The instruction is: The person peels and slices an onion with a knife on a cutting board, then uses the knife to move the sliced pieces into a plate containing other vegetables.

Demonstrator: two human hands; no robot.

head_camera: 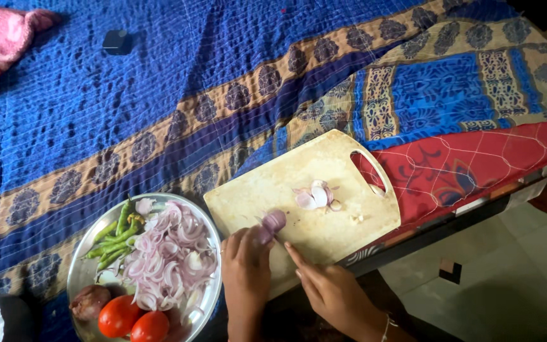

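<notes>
Purple onion piece (pixel 273 221) pinched in left grip (pixel 246 263).

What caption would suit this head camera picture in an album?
Left hand holds an onion piece on a cutting board, right hand beside it.

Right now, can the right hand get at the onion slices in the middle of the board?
Probably yes: the right hand rests at the board's near edge, and only bare board lies between it and the slices.
</notes>
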